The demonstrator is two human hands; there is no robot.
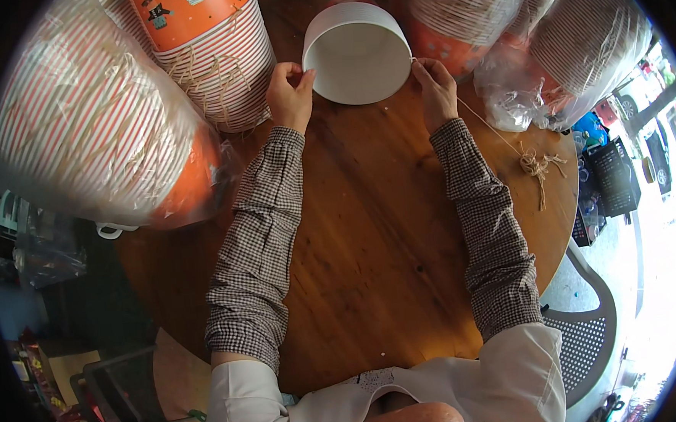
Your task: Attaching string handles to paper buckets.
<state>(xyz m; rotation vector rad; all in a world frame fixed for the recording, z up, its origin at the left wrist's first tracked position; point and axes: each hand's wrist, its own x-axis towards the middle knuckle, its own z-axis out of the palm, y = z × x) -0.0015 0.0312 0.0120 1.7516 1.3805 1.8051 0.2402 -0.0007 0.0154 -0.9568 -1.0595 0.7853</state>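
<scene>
A paper bucket lies tipped at the table's far side, its white open mouth facing me. At the left of its rim, my left hand is closed, thumb and forefinger pinched against the edge. My right hand pinches a thin piece of twine at the right of the rim. From near that hand a strand runs down to a small knotted bundle of twine on the table. The bucket's outer side is mostly hidden.
A stack of orange and striped buckets with twine handles stands at the far left, beside a plastic-wrapped stack. More wrapped stacks stand at the far right. The round wooden table has a chair at its right.
</scene>
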